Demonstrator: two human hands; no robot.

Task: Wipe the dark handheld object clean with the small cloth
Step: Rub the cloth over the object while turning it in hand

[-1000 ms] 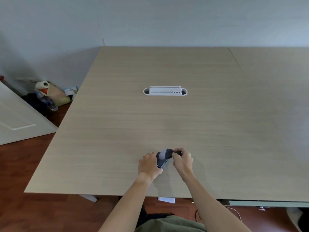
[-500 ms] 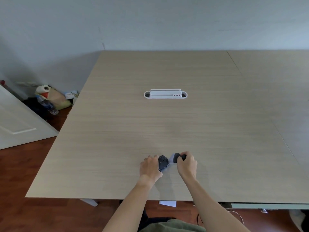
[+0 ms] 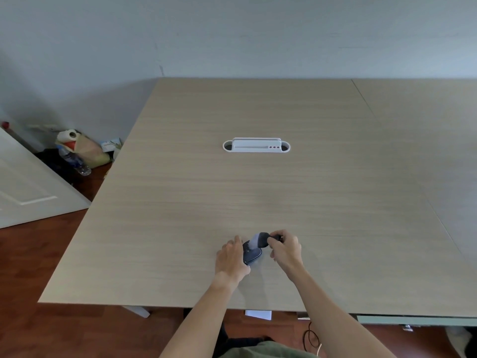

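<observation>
A dark, rounded handheld object rests on the light wooden table near its front edge. My left hand grips its left side and holds it steady. My right hand pinches a small cloth, grey and dark, bunched into a wad. The cloth lies against the upper right part of the dark object. The object's left side is hidden by my left hand.
A white cable-port insert sits in the middle of the table. A second tabletop joins on the right. On the floor at the left are bags and a bottle beside a white door.
The cloth in my right hand has moved left and up, back onto the dark object. My left hand keeps its hold in the same spot.
</observation>
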